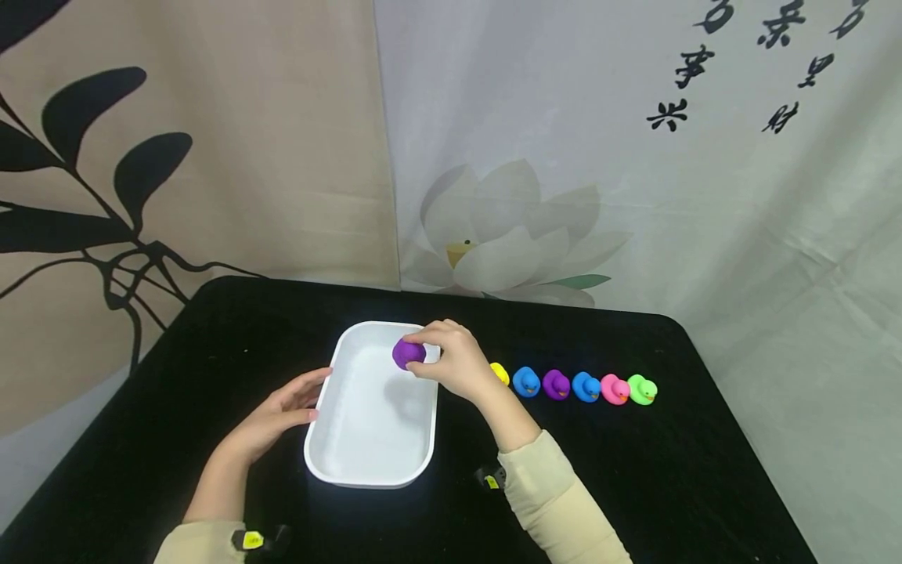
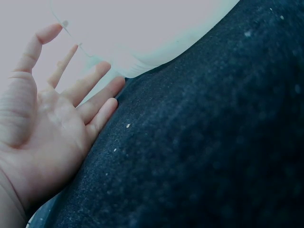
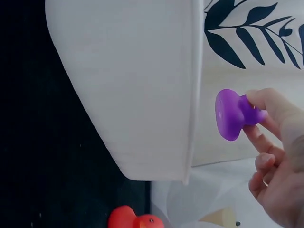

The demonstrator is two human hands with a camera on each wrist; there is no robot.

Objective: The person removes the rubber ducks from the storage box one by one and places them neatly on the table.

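Observation:
A purple rubber duck (image 1: 407, 354) is pinched between the thumb and fingers of my right hand (image 1: 456, 362), over the far right part of a white rectangular tray (image 1: 366, 439). In the right wrist view the purple duck (image 3: 230, 116) is held by its head, flat base turned away from the hand, above the tray's rim. My left hand (image 1: 276, 413) is at the tray's left side, thumb and fingertips at the rim. The left wrist view shows that hand's fingers (image 2: 88, 80) spread and fairly straight beside the tray wall.
Right of the tray runs a row of small rubber ducks: yellow (image 1: 499, 373), partly behind the right arm, blue (image 1: 526, 382), purple (image 1: 556, 385), another blue (image 1: 586, 387), pink (image 1: 615, 389), green (image 1: 643, 389). A red duck (image 3: 126, 218) shows near the tray. Black cloth (image 1: 634, 478) covers the table.

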